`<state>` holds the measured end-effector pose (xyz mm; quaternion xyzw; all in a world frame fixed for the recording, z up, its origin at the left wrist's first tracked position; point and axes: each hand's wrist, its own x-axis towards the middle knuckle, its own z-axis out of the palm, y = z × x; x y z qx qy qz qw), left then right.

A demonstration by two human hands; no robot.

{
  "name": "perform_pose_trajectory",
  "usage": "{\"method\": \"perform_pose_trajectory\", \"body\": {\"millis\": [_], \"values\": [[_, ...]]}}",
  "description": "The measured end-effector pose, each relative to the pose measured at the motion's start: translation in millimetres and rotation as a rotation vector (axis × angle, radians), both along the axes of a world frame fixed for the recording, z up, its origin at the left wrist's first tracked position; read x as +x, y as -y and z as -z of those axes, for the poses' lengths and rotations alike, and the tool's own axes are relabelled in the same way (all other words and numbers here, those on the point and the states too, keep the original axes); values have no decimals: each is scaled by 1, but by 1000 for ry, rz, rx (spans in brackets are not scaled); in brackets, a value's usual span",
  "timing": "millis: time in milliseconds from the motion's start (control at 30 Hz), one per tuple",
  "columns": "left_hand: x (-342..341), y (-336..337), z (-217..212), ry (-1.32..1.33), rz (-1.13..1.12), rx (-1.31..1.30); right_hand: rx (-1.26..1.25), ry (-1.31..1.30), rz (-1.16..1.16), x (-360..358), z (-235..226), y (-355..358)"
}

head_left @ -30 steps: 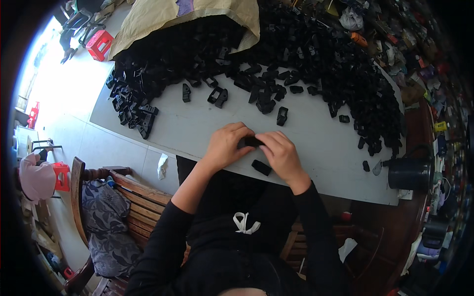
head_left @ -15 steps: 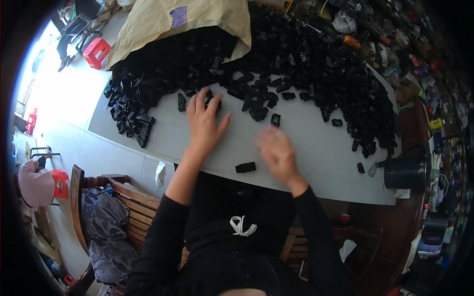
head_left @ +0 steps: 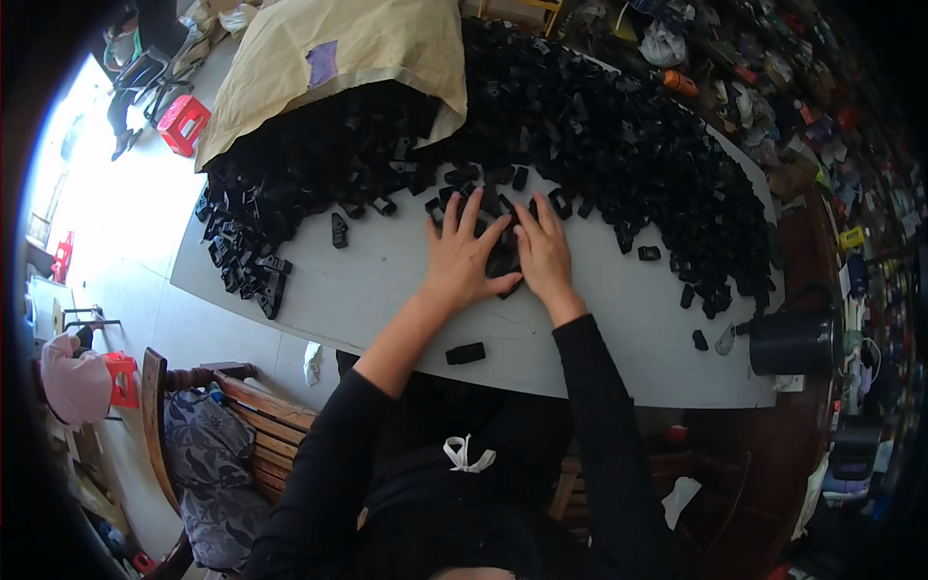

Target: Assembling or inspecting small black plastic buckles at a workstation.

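My left hand (head_left: 460,259) rests with spread fingers over a small cluster of black plastic parts (head_left: 504,257) on the grey tabletop (head_left: 387,290). Against the other side of that cluster lies my right hand (head_left: 545,253), its fingers stretched forward, so the parts sit between both hands. Fingers and thumbs partly cover them. One separate black block (head_left: 465,354) lies near the table's front edge, below my left hand. A large heap of similar black parts (head_left: 599,135) curves across the back of the table.
A tan sack (head_left: 261,77) with a dark opening lies over the heap at the back left. At the table's right end is a black bucket-like container (head_left: 793,342). A wooden bench with a patterned cushion (head_left: 208,435) stands left of me; clutter fills the far right.
Both hands have come together at the middle of the table around the loose parts; the left moved right and the right moved slightly forward. The view has shifted a little.
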<state>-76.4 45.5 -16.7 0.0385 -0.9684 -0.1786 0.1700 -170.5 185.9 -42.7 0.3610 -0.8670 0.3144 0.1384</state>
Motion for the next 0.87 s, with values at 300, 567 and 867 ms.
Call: {"method": "perform_pose_trajectory", "body": {"millis": [300,567,867], "values": [[51,33,-8,54,247,-28,-363,419,-5,84,-16,-43],[85,17,-18,-203,173,375,-73,184,20,84,-36,-76],[92,-7,-30,121,236,246,-117,431,77,105,-35,-71]]}}
